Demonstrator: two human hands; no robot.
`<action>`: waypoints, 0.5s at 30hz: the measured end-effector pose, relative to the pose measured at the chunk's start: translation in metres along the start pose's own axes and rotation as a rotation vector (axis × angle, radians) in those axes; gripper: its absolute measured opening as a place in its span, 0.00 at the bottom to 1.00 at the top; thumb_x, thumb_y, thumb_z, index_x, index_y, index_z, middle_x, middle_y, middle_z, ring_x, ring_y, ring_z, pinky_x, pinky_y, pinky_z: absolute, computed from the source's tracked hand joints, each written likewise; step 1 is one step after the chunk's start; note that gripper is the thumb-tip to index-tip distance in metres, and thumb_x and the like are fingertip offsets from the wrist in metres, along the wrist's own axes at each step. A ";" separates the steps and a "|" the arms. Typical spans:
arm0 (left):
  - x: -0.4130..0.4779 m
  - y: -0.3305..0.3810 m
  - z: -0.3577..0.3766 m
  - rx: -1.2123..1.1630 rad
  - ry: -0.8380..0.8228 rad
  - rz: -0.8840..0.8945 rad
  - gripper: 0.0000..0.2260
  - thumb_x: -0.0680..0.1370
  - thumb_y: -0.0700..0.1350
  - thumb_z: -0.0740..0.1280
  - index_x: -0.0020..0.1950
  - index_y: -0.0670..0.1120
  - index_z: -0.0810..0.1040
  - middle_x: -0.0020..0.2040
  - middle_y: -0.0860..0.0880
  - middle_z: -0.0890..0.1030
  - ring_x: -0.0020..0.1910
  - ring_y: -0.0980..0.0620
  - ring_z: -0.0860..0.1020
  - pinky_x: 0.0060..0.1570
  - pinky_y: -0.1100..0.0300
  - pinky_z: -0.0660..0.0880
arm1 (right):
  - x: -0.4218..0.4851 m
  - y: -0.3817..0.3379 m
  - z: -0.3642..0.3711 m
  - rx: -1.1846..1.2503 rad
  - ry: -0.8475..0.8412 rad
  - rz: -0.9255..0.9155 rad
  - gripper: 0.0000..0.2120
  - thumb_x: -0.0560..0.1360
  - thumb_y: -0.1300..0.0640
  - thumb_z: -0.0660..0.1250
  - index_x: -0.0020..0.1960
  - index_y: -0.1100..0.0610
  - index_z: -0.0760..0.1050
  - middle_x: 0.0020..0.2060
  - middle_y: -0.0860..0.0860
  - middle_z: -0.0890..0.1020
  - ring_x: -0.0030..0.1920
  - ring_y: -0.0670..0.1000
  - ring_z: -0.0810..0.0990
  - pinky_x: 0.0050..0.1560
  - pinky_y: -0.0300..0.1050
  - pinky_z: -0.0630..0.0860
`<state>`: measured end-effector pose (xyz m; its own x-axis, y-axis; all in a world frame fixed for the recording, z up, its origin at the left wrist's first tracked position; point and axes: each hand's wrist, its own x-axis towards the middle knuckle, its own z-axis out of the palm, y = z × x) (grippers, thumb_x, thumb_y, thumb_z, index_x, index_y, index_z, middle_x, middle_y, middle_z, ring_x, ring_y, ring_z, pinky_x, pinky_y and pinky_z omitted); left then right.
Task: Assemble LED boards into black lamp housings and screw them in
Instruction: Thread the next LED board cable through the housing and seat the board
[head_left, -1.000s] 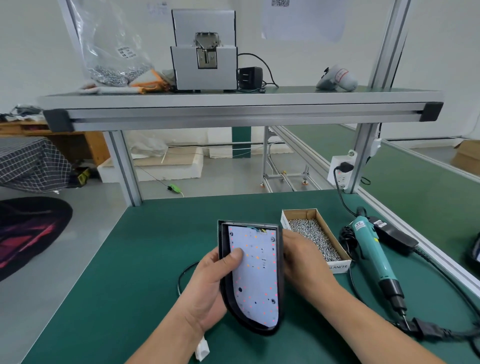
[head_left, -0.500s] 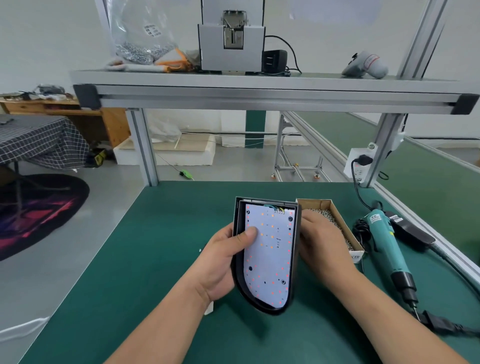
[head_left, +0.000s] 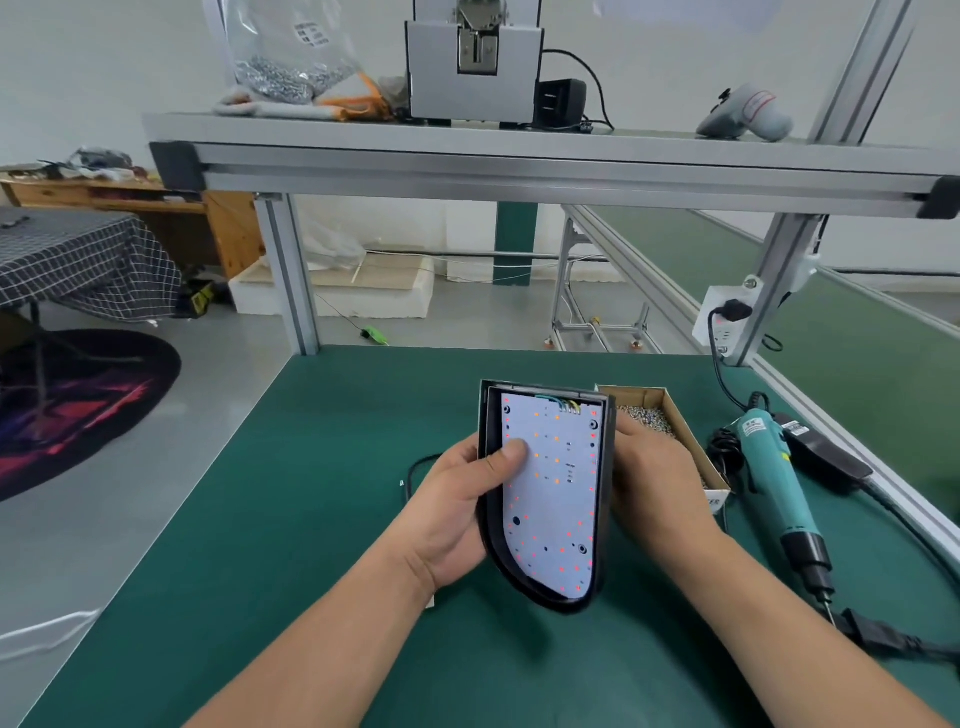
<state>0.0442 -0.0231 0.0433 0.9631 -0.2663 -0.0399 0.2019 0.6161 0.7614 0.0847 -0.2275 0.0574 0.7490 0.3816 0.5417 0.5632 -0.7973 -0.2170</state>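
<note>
L hand: I grip housing; thumb pins board flat.
R hand: I clasp opp. edge, steadying tilt.
Screws, driver: beside R hand, for fastening.

both hands gripping lamp housing, LED board inside

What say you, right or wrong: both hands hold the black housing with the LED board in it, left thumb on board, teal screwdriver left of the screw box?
Wrong on one point: in the head view the teal screwdriver lies right of the screw box. Otherwise yes: left hand and right hand hold the black housing, LED board in it, left thumb on the board.
</note>
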 end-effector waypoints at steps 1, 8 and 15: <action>0.001 -0.001 0.002 -0.009 0.019 0.006 0.21 0.79 0.44 0.72 0.69 0.35 0.80 0.68 0.34 0.81 0.62 0.37 0.84 0.60 0.43 0.81 | 0.000 0.000 0.001 0.010 -0.007 -0.001 0.09 0.71 0.70 0.72 0.47 0.59 0.83 0.45 0.54 0.83 0.42 0.63 0.82 0.34 0.54 0.78; 0.002 -0.002 0.006 -0.049 0.026 0.004 0.22 0.77 0.44 0.72 0.68 0.34 0.80 0.66 0.33 0.81 0.60 0.37 0.84 0.59 0.43 0.82 | 0.001 0.001 0.000 0.099 -0.003 -0.038 0.08 0.73 0.70 0.71 0.47 0.58 0.81 0.41 0.53 0.81 0.38 0.61 0.79 0.34 0.55 0.76; -0.001 -0.001 0.007 -0.049 0.010 -0.014 0.25 0.76 0.44 0.72 0.70 0.33 0.78 0.68 0.32 0.80 0.60 0.37 0.84 0.59 0.42 0.81 | 0.001 0.008 0.001 0.118 -0.014 -0.020 0.06 0.76 0.69 0.68 0.48 0.60 0.81 0.44 0.55 0.82 0.42 0.63 0.80 0.38 0.57 0.77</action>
<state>0.0416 -0.0287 0.0475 0.9618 -0.2679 -0.0571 0.2237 0.6477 0.7283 0.0901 -0.2334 0.0551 0.7414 0.4044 0.5355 0.6148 -0.7292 -0.3005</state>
